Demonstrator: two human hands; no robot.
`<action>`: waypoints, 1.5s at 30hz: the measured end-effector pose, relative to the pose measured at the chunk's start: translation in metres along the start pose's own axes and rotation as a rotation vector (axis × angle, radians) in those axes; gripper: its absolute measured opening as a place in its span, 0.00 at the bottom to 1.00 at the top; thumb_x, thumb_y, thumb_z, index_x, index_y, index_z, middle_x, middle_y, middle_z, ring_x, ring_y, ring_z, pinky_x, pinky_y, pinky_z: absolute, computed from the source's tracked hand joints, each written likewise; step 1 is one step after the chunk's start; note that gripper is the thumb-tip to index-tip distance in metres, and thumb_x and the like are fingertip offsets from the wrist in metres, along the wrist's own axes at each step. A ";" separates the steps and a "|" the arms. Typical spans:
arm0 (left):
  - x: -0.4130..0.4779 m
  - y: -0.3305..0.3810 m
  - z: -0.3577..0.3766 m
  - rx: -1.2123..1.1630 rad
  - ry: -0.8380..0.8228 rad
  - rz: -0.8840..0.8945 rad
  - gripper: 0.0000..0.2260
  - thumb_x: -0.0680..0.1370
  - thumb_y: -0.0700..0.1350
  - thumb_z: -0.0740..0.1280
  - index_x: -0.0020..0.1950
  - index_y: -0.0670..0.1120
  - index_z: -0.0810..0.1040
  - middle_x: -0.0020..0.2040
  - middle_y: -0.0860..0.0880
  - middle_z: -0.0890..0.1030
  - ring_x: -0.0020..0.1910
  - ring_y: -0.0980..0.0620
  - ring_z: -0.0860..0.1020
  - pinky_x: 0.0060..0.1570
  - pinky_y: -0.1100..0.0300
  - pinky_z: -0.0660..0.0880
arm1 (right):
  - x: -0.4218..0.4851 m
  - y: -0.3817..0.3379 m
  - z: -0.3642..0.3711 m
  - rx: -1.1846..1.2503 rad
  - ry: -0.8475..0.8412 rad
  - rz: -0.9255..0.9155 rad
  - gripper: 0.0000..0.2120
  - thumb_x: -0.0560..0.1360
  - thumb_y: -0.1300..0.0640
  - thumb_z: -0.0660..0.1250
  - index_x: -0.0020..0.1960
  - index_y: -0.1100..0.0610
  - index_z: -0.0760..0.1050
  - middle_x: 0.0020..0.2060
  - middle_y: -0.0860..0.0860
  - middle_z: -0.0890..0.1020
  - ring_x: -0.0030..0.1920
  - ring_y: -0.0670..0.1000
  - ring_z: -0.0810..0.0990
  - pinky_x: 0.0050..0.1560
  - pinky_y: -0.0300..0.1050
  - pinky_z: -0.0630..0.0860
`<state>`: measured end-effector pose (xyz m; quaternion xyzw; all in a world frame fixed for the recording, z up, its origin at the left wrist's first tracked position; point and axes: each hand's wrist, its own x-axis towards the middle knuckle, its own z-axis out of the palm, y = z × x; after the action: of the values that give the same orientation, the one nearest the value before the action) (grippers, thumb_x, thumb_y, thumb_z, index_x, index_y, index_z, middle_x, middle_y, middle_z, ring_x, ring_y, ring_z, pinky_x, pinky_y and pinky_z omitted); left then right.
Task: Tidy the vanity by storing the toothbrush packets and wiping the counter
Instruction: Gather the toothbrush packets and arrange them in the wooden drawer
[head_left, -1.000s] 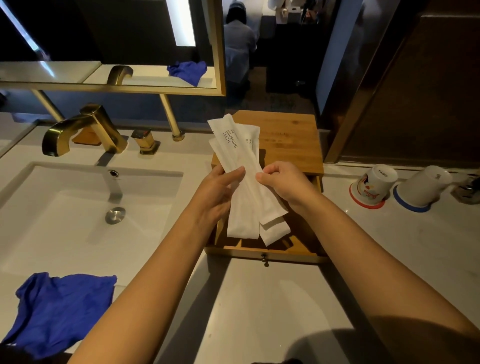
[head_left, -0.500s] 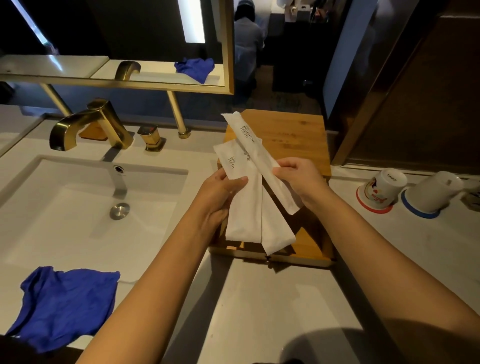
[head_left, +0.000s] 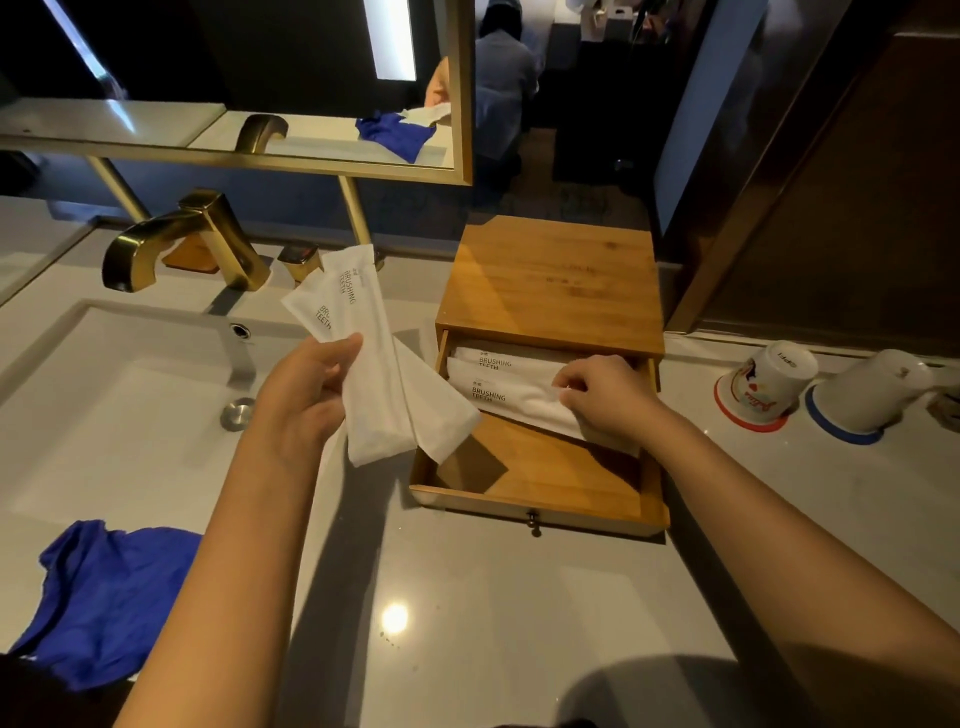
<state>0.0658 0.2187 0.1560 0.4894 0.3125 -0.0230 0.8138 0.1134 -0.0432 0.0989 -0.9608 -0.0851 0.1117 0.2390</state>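
Two packets (head_left: 384, 384) sit fanned in your left hand (head_left: 301, 400), fingers clamped on them, held above the desk (head_left: 467, 623) between sink (head_left: 130, 395) and drawer (head_left: 540, 467). Far left, a blue cloth (head_left: 109, 597) lies crumpled at the sink's near edge. A gold tap (head_left: 182, 244) stands behind the sink, with the mirror (head_left: 260, 78) above it. Right of your left hand, the wooden box (head_left: 556, 280) has its drawer pulled open. Two more packets (head_left: 498, 387) lie flat across the drawer's back part, text reading BRUSHING TEETH. Your right hand (head_left: 608, 400) rests on the nearer one, fingers curled and pinching its right end. The drawer's front part shows bare wood. Far right, two cups (head_left: 769, 384) stand upside down on the desk, one red-rimmed, one blue-rimmed, just beside each other.
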 end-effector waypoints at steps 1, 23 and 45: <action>0.000 -0.001 0.000 -0.001 -0.006 -0.010 0.06 0.77 0.36 0.64 0.50 0.46 0.74 0.48 0.46 0.78 0.49 0.48 0.79 0.49 0.51 0.77 | 0.002 0.001 0.003 -0.039 0.009 0.008 0.11 0.77 0.57 0.62 0.57 0.54 0.78 0.54 0.51 0.80 0.45 0.49 0.76 0.39 0.41 0.71; 0.006 -0.022 0.005 0.017 -0.036 -0.064 0.18 0.74 0.35 0.67 0.62 0.49 0.73 0.56 0.44 0.78 0.55 0.45 0.78 0.54 0.46 0.77 | 0.012 0.016 0.045 -0.290 0.315 -0.087 0.10 0.76 0.62 0.63 0.54 0.55 0.80 0.50 0.52 0.80 0.53 0.54 0.73 0.51 0.44 0.68; 0.000 -0.047 0.037 0.077 -0.177 -0.028 0.12 0.75 0.36 0.66 0.56 0.49 0.77 0.52 0.46 0.82 0.49 0.47 0.82 0.43 0.51 0.82 | -0.019 -0.039 0.016 0.403 0.150 -0.078 0.16 0.79 0.52 0.57 0.48 0.62 0.77 0.44 0.56 0.79 0.45 0.54 0.76 0.41 0.43 0.71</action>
<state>0.0670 0.1643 0.1312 0.5121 0.2452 -0.0896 0.8183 0.0871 -0.0063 0.1069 -0.8953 -0.0799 0.0453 0.4359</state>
